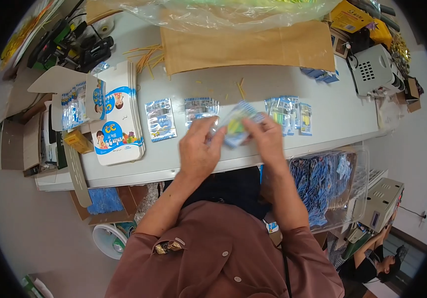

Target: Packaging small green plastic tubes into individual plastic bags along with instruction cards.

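Note:
Between my two hands, above the table's front edge, is a small clear and blue packet (235, 125) with yellow-green contents, blurred by motion. My right hand (268, 136) pinches its right side, thumb on top. At its left edge my left hand (202, 149) has its thumb and curled fingers closed on it. Just beyond my left hand lies a stack of similar packets (202, 106), and further left another stack (159, 119). Beside my right hand are overlapping packets (284, 111) and a smaller single packet (306, 119).
A stack of printed white cards (119, 153) lies at left, beside an open carton of packets (77, 107). Brown cardboard (248, 49) and thin yellow sticks (150, 58) lie further back. A clear bin (322, 184) of blue packets stands below right; a person (372, 258) is beyond.

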Tool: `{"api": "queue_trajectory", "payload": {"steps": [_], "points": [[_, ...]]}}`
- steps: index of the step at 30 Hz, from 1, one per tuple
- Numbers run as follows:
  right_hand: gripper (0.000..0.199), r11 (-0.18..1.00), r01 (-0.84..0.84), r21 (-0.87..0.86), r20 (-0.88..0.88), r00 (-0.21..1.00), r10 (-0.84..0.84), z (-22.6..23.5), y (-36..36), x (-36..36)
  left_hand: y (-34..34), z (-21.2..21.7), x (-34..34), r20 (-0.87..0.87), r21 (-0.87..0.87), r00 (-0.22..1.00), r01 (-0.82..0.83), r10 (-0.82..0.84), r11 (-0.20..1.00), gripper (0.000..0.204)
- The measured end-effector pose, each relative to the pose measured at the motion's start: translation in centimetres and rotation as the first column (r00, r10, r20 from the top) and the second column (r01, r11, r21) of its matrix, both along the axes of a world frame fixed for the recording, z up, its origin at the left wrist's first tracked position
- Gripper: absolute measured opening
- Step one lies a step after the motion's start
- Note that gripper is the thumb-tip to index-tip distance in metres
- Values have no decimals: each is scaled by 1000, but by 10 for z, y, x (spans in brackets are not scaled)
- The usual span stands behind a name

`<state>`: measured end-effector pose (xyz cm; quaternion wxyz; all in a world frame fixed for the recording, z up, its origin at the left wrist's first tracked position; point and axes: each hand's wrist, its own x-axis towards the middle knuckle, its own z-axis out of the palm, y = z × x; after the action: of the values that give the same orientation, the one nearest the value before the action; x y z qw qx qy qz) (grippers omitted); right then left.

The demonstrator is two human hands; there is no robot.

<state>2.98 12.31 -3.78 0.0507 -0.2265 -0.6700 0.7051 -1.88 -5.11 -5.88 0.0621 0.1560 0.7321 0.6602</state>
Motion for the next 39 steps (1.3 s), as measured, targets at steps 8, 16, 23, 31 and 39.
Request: {"api": "queue_trajectory", "payload": {"steps": [8, 16, 23, 31, 39], "points": [[27, 471, -378, 797, 380, 920, 95, 0, 101, -8, -22, 16, -47, -148, -814, 988, -146, 43, 562, 43], [19, 341, 185, 922, -195, 981, -6, 55, 80, -17, -24, 2, -47, -91, -670, 979, -194, 181, 716, 24], [16, 101, 413, 905, -414, 802, 430, 182, 88, -119, -34, 10, -41, -403, -508, 903, -356, 149, 784, 17], [64, -398, -230, 888, 250, 968, -1, 212, 101, -215, -40, 13, -32, -334, -334, 920, -318, 204, 887, 13], [82, -385, -346, 856, 326, 938, -117, 196, 87, -220, -40, 7, -29, -294, -290, 939, -267, 180, 919, 13]]}}
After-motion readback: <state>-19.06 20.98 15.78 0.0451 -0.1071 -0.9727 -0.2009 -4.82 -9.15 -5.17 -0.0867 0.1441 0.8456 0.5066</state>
